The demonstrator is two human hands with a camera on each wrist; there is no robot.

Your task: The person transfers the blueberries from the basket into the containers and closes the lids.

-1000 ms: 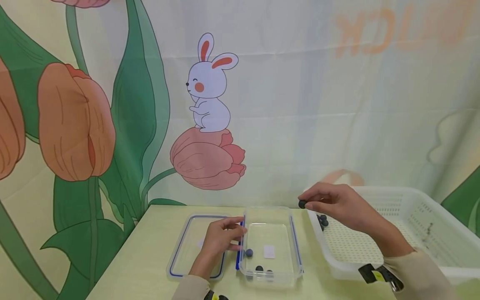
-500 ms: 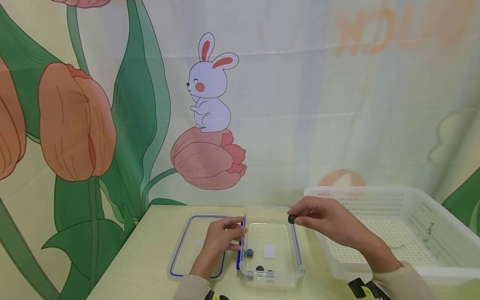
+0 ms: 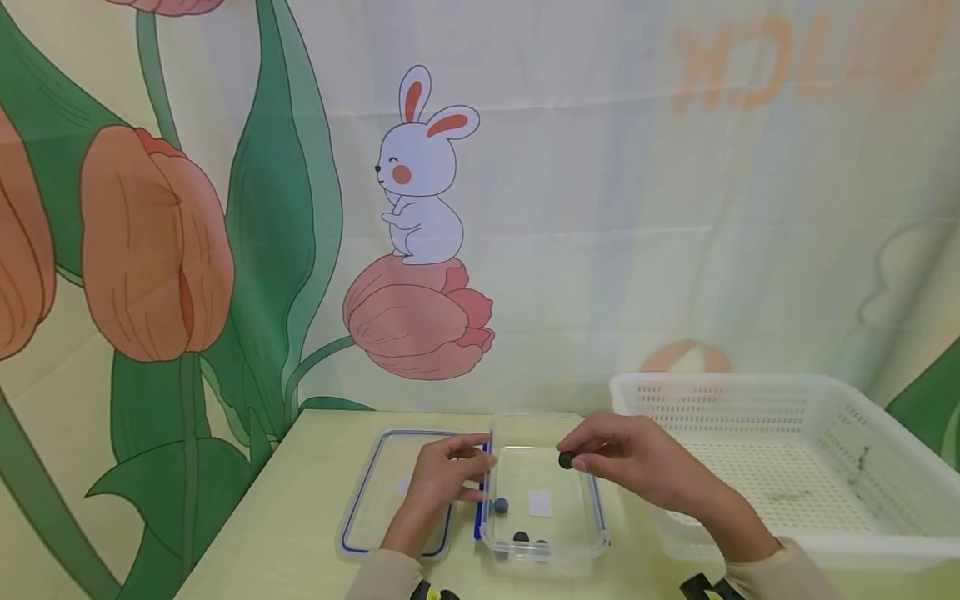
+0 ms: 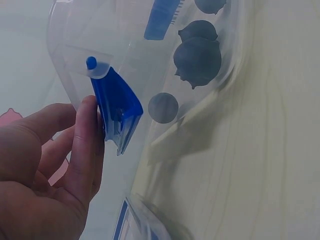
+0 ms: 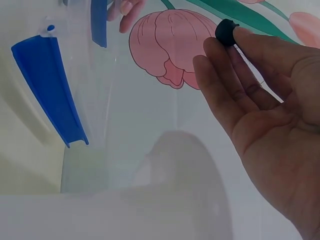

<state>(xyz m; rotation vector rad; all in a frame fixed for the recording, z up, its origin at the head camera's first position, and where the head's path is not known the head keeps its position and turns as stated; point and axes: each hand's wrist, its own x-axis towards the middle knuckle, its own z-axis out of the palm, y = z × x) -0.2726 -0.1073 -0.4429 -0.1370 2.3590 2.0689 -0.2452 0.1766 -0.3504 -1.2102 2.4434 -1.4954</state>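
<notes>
Dark blue-black, small and round, one blueberry-looking fruit (image 3: 566,460) sits pinched between the thumb and fingertips of my right hand (image 3: 637,461). From up at my head it lines up just inside the right edge of the clear rectangular plastic box (image 3: 570,518), toward the far half. How high it is above the floor of the box, I honestly can't tell. That's the bit I'd say any move hinges on: fruit to the left of my knuckles, box below, right rim passing under my fingers. The fruit's round, so no long axis to fuss over; the box looks to run lengthwise away from me. A few similar dark fruits (image 3: 501,506) lie in its left and near parts, so they're leftward and closer to me than the pinched one.

My left hand (image 3: 442,473) has its fingers loosely extended against the box's left side, by a blue plastic latch (image 4: 116,107). Right hand's clearly the nearer one. Clear blue-edged lid (image 3: 393,504) is flat on the pale yellow counter (image 3: 285,508) to the left, white perforated plastic basket (image 3: 720,546) to the right.
</notes>
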